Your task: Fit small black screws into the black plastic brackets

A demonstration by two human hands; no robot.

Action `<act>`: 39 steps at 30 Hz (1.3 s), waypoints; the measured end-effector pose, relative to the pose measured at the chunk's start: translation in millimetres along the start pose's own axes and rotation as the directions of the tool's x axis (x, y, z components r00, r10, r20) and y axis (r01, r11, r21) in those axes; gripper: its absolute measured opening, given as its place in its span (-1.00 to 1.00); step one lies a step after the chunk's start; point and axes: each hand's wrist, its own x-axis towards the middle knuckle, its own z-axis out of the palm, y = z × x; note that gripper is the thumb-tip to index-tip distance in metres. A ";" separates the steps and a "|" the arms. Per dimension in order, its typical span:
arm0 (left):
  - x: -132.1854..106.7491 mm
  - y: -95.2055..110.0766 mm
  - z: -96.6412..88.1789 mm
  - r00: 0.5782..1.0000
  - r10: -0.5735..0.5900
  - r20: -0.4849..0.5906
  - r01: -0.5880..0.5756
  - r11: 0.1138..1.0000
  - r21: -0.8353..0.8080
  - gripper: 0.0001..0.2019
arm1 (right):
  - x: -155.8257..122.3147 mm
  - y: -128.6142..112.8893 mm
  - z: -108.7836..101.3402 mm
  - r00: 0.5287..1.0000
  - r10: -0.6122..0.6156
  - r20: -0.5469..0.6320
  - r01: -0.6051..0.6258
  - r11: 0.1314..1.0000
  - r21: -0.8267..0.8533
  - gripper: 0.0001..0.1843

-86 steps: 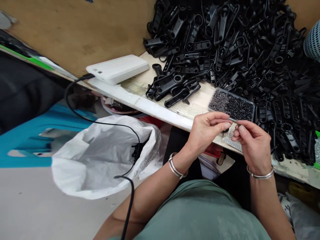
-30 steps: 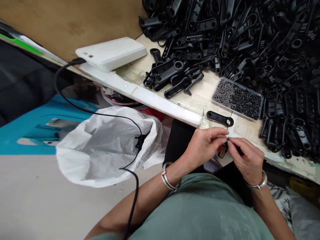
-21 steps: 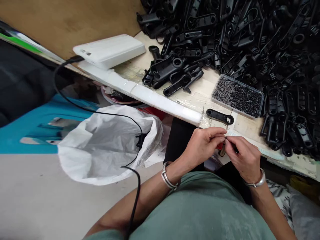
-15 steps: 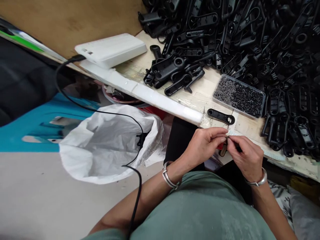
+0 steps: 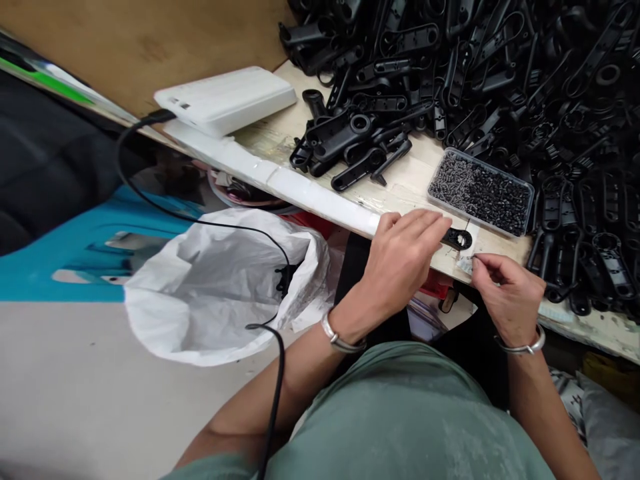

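My left hand lies over a single black plastic handle part at the table's front edge, fingers stretched across it; only the part's ring end shows. Whether the fingers grip it I cannot tell. My right hand is just right of it, thumb and forefinger pinched on something tiny I cannot make out, next to a small pale strip on the table. Behind both hands stands a clear tray of small black screws.
A large heap of black handle parts covers the back and right of the table. A white power bank with a black cable sits at left. An open white bag stands on the floor below.
My hands were pinched together below the table edge. They have separated: the left has reached up onto the black handle part, and the right has moved slightly right and up, still pinched.
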 end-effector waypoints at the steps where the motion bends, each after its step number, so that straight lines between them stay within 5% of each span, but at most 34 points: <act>1: 6.2 -3.1 0.7 0.998 0.011 0.056 -0.015 0.998 0.061 -0.76 | 1.5 1.6 0.4 1.000 0.002 0.000 -0.002 1.000 -0.014 -0.88; 6: 19.4 -6.9 10.1 0.971 0.010 0.240 -0.040 0.992 0.120 -0.83 | 6.7 6.9 -1.8 1.000 0.006 0.015 -0.005 0.999 -0.044 -0.86; 14: 14.6 4.8 15.1 0.978 0.028 0.208 -0.042 0.997 0.061 -0.94 | 13.2 16.3 -9.9 0.998 0.017 0.060 -0.010 0.994 -0.105 -0.84; 25: 14.7 0.9 19.4 0.971 0.036 0.236 -0.042 0.999 0.023 -0.91 | 22.1 17.1 -9.0 0.982 -0.132 0.132 0.155 0.971 -0.184 -0.85; 36: 12.9 0.1 21.0 0.977 0.051 0.206 -0.053 0.999 0.002 -0.91 | 30.6 2.9 -6.7 0.916 -0.138 0.377 0.279 0.894 -0.351 -0.73; 39: 12.6 0.5 21.1 0.977 0.052 0.207 -0.050 0.999 -0.012 -0.90 | 38.8 1.0 -12.3 0.892 -0.087 0.444 0.231 0.931 -0.282 -0.75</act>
